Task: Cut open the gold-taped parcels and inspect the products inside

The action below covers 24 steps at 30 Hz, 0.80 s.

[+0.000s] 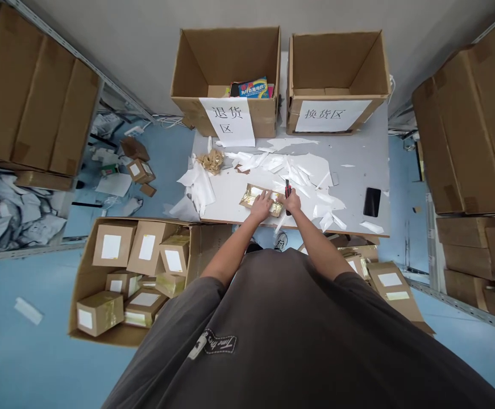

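A small brown cardboard package wrapped in shiny clear tape lies flat near the front edge of the table. On top of it rests my left hand, fingers stretched out over the tape. My right hand is closed around a red and black box cutter at the package's right end. The cutter points away from me; whether its blade touches the package I cannot tell. White paper scraps and a crumpled brown wad lie beyond the package.
Two open cartons stand at the back: the left carton holds colourful boxes or books, the right carton bears a paper sign. A phone lies at right. A large carton of parcels stands on the floor at left; shelves flank both sides.
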Motion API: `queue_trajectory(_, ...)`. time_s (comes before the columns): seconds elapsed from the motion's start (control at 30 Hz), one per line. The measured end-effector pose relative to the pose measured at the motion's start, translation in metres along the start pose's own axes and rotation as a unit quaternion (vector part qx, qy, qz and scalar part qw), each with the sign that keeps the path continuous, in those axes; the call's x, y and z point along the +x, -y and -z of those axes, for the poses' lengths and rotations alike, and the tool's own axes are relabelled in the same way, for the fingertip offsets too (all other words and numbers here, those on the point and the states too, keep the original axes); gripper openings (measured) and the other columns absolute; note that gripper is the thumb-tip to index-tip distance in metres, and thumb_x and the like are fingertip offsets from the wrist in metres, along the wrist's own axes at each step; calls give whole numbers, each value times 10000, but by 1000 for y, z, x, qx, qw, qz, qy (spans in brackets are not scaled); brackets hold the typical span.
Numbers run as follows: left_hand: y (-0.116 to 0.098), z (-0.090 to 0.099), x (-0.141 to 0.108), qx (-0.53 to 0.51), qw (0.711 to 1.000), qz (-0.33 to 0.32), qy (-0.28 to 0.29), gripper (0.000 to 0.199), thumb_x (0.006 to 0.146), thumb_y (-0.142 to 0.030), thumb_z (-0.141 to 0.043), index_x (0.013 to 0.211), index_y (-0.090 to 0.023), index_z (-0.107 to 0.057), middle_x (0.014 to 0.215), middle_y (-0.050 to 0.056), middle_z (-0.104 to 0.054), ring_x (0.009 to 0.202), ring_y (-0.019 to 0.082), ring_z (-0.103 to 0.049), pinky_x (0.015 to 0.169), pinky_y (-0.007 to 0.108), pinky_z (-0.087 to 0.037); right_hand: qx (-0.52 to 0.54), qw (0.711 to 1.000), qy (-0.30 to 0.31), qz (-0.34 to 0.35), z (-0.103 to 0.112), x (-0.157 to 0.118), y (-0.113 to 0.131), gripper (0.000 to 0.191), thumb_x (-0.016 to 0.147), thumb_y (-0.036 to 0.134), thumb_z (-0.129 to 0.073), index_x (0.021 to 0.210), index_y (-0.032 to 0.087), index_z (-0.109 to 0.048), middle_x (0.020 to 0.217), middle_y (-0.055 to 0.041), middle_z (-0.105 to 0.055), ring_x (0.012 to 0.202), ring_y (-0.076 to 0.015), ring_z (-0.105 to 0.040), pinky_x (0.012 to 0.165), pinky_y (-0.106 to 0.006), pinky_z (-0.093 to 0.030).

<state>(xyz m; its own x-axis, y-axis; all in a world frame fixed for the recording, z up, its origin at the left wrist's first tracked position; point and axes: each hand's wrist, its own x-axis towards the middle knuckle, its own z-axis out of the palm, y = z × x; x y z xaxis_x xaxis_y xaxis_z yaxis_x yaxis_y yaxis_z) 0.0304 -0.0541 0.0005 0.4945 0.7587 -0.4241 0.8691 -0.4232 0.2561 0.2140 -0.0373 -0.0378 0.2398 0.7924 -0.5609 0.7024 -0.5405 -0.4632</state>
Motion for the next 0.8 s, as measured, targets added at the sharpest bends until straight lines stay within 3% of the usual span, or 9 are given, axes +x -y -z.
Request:
queue_trajectory(0.07,3,-4,1,-18,1000,-2,8,657,828,-173,-830,1450,-182,-618,1838,162,-246,1701,397,-224,1324,541,-337,16,998,8,54,7,-3,-16,466,1055,635,-582,1317,251,-552,1168,-125,-765,1124,-323,-701,928,-399,-559)
queue_trajectory(0.13,6,-6,4,-30,999,-1,17,698,779,-173,-890,1421,-177,-616,1842,163,-242,1701,406,-237,1325,534,-369,11,993,34,115,17,-11,-36,425,1136,601,-390,1286,258,-590,1112,-108,-773,1057,-316,-718,887,-376,-547)
queue_trajectory(0.3,8,-1,13,-51,998,10,24,801,657,-176,-1018,1358,-215,-631,1825,143,-302,1676,408,-314,1266,507,-495,-111,964,140,197,38,-29,-69,395,1133,547,-462,1253,242,-681,1115,-119,-794,1021,-328,-733,808,-326,-507)
queue_trajectory(0.63,4,6,18,-31,997,26,64,763,670,-180,-1031,1323,-220,-639,1839,144,-259,1687,412,-282,1216,510,-554,-177,931,207,244,48,-13,-58,362,1131,465,-494,1186,190,-723,1142,-150,-793,1006,-302,-714,784,-303,-479)
queue_trajectory(0.8,3,9,20,-29,998,24,55,743,639,-182,-1049,1278,-228,-673,1824,140,-304,1666,420,-333,1204,504,-563,-111,935,220,254,29,-26,-59,321,1119,438,-517,1121,206,-740,1154,-120,-801,1026,-278,-717,850,-298,-504)
